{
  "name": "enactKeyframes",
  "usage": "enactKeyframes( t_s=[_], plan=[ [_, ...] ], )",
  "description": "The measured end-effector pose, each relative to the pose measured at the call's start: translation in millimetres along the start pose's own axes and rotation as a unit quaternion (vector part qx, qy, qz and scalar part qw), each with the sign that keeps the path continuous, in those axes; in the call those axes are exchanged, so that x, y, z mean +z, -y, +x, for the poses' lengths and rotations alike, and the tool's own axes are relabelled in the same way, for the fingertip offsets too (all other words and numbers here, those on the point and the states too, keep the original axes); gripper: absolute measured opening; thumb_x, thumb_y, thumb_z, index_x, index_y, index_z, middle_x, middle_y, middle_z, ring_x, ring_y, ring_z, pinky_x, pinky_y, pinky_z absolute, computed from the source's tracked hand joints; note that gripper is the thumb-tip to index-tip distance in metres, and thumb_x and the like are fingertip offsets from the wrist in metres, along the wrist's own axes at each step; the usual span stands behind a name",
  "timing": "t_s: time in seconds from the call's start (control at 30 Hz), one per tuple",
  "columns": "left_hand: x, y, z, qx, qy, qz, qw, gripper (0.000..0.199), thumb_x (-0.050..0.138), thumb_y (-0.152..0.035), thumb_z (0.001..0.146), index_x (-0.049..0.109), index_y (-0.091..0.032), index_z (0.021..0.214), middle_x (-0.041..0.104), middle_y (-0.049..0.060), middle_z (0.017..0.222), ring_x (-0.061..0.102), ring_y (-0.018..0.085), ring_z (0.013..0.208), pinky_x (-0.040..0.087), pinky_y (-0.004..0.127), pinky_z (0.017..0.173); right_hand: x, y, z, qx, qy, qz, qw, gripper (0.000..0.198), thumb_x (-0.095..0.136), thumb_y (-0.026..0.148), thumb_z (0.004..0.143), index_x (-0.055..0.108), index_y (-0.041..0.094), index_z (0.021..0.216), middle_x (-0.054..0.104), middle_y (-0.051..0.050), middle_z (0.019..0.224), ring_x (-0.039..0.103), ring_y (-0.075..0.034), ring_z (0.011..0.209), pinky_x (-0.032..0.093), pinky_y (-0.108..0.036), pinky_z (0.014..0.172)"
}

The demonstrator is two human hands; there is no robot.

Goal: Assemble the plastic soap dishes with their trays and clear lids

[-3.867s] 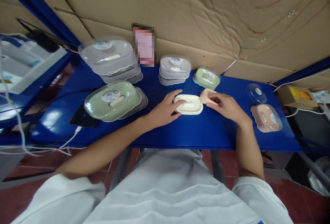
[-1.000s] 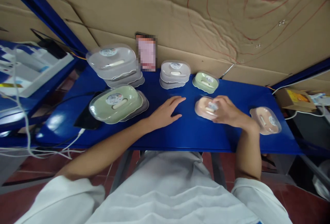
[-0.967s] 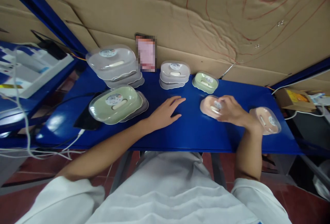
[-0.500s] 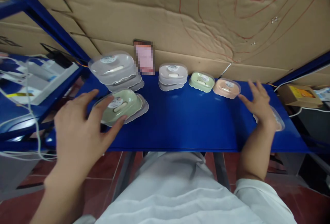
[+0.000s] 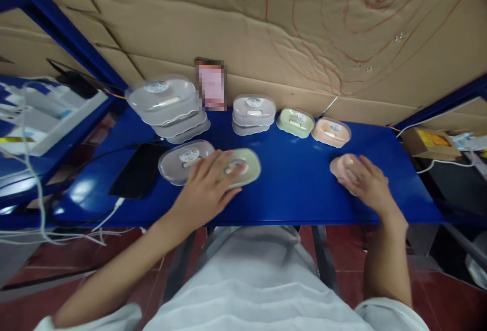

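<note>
My left hand (image 5: pixel 203 186) lies over a green oval plastic box (image 5: pixel 251 167) with a clear lid. Its fingers spread across the lid and the thumb sits at the near edge. A grey oval box (image 5: pixel 175 163) stands just left of these fingers, partly hidden by them. At the right, my right hand (image 5: pixel 367 181) is closed around a peach-pink box (image 5: pixel 342 166), which looks tilted and is half covered by the fingers. Along the back stand a second green box (image 5: pixel 296 123) and a second peach box (image 5: pixel 331 133), side by side.
Two stacks of grey lidded boxes, a larger stack (image 5: pixel 167 102) and a smaller stack (image 5: pixel 254 115), stand at the back of the blue table (image 5: pixel 292 194). A black phone-like slab (image 5: pixel 139 171) with a cable lies left. A cardboard panel (image 5: pixel 228 21) rises behind.
My left hand has moved right with the green box, off the grey one, uncovering the black slab. My right hand, spread before, has come down and closed on the peach box at the right.
</note>
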State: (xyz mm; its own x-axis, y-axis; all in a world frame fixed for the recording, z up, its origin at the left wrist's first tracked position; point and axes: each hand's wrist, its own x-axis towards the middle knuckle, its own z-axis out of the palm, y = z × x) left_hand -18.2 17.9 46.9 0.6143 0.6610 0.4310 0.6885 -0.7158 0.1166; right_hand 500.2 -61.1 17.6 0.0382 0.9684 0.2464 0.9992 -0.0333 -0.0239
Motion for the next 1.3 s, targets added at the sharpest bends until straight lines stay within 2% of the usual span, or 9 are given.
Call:
enactKeyframes(
  t_s=[0.1,0.2,0.33,0.47,0.63,0.77,1.0,1.13,1.3],
  plan=[
    [24,-22,17,0.020,0.047,-0.051,0.997,0.047,0.067,-0.036,0.105,0.062,-0.028,0.151,0.058,0.015,0.160,0.052,0.043,0.150,0.050,0.062,0.117,-5,64,26,-0.073,0.045,0.056,0.995,0.068,0.063,0.068,0.099,0.058,0.032,0.157,0.045,-0.016,0.172,0.050,-0.047,0.150,0.050,-0.070,0.110],
    [38,-22,35,-0.012,0.077,-0.144,0.987,0.049,0.074,-0.038,0.100,0.065,-0.029,0.147,0.058,0.013,0.158,0.052,0.039,0.149,0.047,0.059,0.120,-9,98,61,-0.140,0.085,0.145,0.976,0.077,0.064,0.069,0.100,0.046,0.034,0.166,0.044,-0.013,0.173,0.046,-0.043,0.156,0.048,-0.067,0.118],
    [37,-4,60,-0.106,0.096,-0.305,0.941,0.049,0.080,-0.046,0.093,0.068,-0.032,0.139,0.060,0.009,0.150,0.055,0.033,0.143,0.043,0.057,0.124,-7,94,100,-0.173,0.088,0.265,0.944,0.081,0.064,0.070,0.100,0.040,0.034,0.169,0.053,-0.009,0.168,0.052,-0.035,0.154,0.044,-0.057,0.127],
    [33,4,69,-0.184,0.113,-0.398,0.892,0.050,0.080,-0.053,0.088,0.070,-0.032,0.132,0.061,0.007,0.139,0.060,0.031,0.134,0.045,0.054,0.122,-5,90,105,-0.163,0.030,0.210,0.964,0.074,0.060,0.066,0.104,0.044,0.031,0.168,0.047,-0.013,0.172,0.042,-0.039,0.160,0.037,-0.065,0.128],
    [37,-5,59,-0.190,0.122,-0.319,0.920,0.054,0.089,-0.046,0.079,0.073,-0.033,0.129,0.054,0.009,0.148,0.050,0.038,0.143,0.036,0.066,0.123,-8,125,69,-0.200,-0.019,0.128,0.971,0.047,0.052,0.048,0.112,0.062,0.027,0.153,0.065,-0.014,0.154,0.059,-0.035,0.144,0.045,-0.057,0.117],
    [43,-1,58,-0.179,0.137,-0.338,0.914,0.049,0.083,-0.055,0.087,0.073,-0.034,0.129,0.063,0.008,0.137,0.060,0.032,0.133,0.043,0.056,0.119,0,149,47,-0.217,-0.005,0.077,0.973,0.048,0.059,0.046,0.110,0.065,0.019,0.149,0.070,-0.016,0.146,0.065,-0.035,0.133,0.049,-0.051,0.111],
    [41,-18,53,-0.075,0.003,-0.106,0.992,0.037,0.059,-0.041,0.109,0.067,-0.024,0.141,0.062,0.016,0.152,0.058,0.035,0.141,0.043,0.053,0.114,1,145,50,-0.196,0.011,0.125,0.973,0.042,0.051,0.041,0.114,0.066,0.021,0.147,0.074,-0.012,0.143,0.069,-0.031,0.133,0.050,-0.049,0.109],
    [36,-43,33,0.001,0.022,-0.060,0.998,0.036,0.061,-0.043,0.109,0.070,-0.019,0.133,0.074,0.015,0.132,0.069,0.031,0.120,0.051,0.044,0.098,-4,146,53,-0.200,-0.005,0.120,0.973,0.041,0.050,0.040,0.114,0.065,0.020,0.148,0.075,-0.013,0.142,0.071,-0.031,0.129,0.050,-0.049,0.108],
    [41,-54,20,-0.001,0.037,-0.053,0.998,0.021,0.059,-0.030,0.111,0.072,-0.020,0.123,0.078,0.010,0.126,0.072,0.028,0.114,0.045,0.046,0.099,-16,149,49,-0.223,-0.019,0.153,0.963,0.041,0.051,0.037,0.114,0.063,0.021,0.149,0.074,-0.012,0.143,0.069,-0.031,0.132,0.049,-0.049,0.110]
  ],
)
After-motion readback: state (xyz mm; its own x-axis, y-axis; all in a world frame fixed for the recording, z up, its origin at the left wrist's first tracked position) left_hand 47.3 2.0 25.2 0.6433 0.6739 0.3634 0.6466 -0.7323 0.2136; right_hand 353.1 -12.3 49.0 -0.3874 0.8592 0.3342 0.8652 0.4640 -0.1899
